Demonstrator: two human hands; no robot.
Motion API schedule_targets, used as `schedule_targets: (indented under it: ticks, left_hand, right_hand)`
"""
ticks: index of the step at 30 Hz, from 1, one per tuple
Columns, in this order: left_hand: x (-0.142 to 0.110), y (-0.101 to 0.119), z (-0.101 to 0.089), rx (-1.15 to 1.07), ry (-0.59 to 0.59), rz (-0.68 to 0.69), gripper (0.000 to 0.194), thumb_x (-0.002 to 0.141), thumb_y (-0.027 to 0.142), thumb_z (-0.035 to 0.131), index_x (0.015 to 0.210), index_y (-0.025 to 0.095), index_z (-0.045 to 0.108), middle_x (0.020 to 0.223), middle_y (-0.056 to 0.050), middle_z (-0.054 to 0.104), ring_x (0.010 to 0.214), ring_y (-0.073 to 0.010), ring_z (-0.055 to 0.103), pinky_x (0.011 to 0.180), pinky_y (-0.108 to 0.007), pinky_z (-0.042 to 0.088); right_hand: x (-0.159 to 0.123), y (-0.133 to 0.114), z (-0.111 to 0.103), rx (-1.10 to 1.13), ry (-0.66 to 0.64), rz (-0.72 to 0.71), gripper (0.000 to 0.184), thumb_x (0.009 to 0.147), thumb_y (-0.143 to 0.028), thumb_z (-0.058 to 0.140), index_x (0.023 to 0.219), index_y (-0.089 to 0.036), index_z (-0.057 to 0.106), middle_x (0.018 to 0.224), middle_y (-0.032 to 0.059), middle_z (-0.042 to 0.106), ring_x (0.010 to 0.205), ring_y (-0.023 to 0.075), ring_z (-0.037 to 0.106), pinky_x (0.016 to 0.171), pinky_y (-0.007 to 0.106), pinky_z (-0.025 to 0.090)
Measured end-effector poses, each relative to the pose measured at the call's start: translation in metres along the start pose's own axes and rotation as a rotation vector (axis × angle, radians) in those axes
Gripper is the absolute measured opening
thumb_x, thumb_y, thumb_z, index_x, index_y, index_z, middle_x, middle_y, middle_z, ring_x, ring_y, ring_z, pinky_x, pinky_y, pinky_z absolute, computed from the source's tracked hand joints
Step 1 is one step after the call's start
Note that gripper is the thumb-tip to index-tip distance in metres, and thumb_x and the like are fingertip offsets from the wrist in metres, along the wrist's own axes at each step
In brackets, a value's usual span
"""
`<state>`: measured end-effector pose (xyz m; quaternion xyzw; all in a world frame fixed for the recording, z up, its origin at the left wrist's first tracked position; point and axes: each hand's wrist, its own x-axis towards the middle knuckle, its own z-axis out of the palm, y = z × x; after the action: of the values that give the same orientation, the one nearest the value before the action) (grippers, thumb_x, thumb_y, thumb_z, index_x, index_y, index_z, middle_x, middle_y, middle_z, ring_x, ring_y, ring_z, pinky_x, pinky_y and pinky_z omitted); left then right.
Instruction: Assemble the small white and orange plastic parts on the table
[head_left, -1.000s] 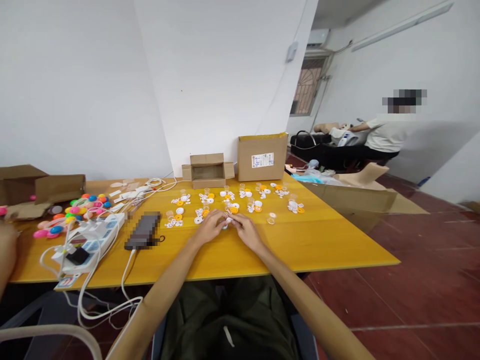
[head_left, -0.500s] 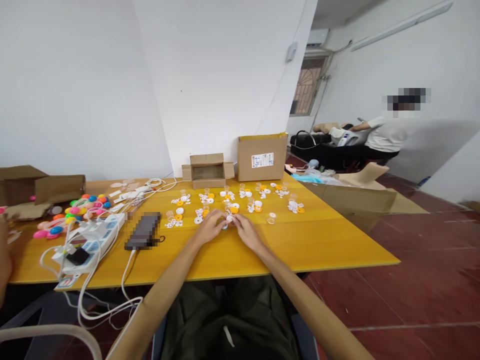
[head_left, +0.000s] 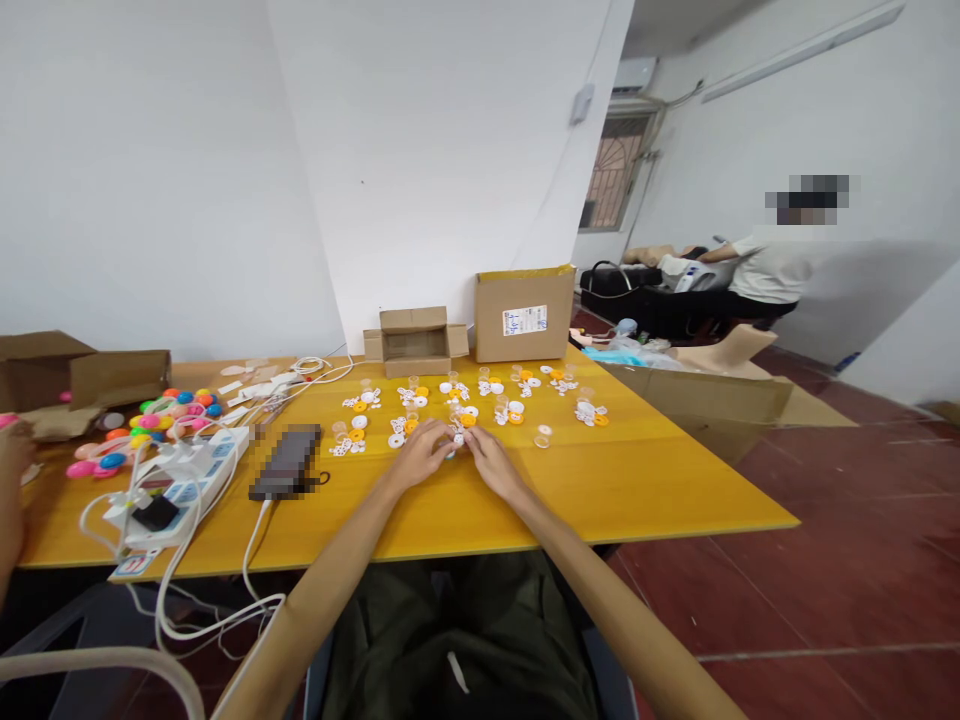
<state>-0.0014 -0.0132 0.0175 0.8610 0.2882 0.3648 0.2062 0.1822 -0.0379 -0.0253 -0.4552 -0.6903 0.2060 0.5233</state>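
Above the middle of the table, my left hand (head_left: pixel 424 452) and my right hand (head_left: pixel 491 460) meet at the fingertips. Both are closed on a small white piece (head_left: pixel 458 438) pinched between them; its exact kind is too small to make out. Just below it a bit of pale blue shows, partly hidden by the fingers. Around the hands lie several little groups of parts: white discs (head_left: pixel 359 422), orange discs (head_left: pixel 468 420), white pieces with holes (head_left: pixel 347 447) and clear plastic cups (head_left: pixel 501 405). One clear cup with a white disc (head_left: pixel 542 437) stands right of my right hand.
A phone (head_left: pixel 289 462) and a power strip (head_left: pixel 187 485) with white cables lie on the left. Beyond them are colourful balls (head_left: pixel 180 405) and an open carton (head_left: pixel 131 375). Cardboard boxes (head_left: pixel 521 315) stand at the back. Another person (head_left: pixel 772 270) sits far right; someone's arm (head_left: pixel 11 490) shows at the left edge.
My hands stay in place, with only slight finger movement around the small white piece. At the left edge, the other person's arm has shifted and reached toward the open carton.
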Motion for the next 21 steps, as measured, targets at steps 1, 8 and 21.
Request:
schedule_targets:
  ticks: [1,8,21]
  left_hand:
    - [0.0001,0.0002,-0.0002,0.001,0.002,0.0,0.029,0.098,0.048,0.055,0.092,0.023,0.069,0.089,-0.005,0.07,0.092,-0.0231,0.061,0.091,-0.036,0.05]
    - [0.0006,0.001,-0.0004,0.004,-0.002,-0.004,0.03,0.098,0.048,0.055,0.093,0.023,0.07,0.091,-0.006,0.071,0.094,-0.0237,0.062,0.091,-0.037,0.05]
    - [0.0006,0.0014,-0.0003,-0.023,0.027,0.057,0.03,0.1,0.046,0.054,0.105,0.023,0.072,0.097,-0.007,0.073,0.097,-0.0232,0.064,0.094,-0.037,0.05]
  right_hand:
    - [0.0001,0.0003,-0.0001,-0.002,0.002,0.005,0.036,0.101,-0.049,0.042,0.078,-0.027,0.059,0.079,0.0031,0.066,0.077,0.0218,0.061,0.075,0.032,0.052]
    - [0.0016,-0.002,-0.0015,0.018,0.007,0.033,0.029,0.097,-0.043,0.048,0.077,-0.026,0.06,0.076,0.0022,0.067,0.073,0.0214,0.061,0.07,0.031,0.051]
    - [0.0025,-0.0081,-0.0016,0.077,0.019,0.045,0.027,0.095,-0.044,0.05,0.086,-0.024,0.065,0.086,0.0032,0.072,0.081,0.0215,0.064,0.079,0.033,0.053]
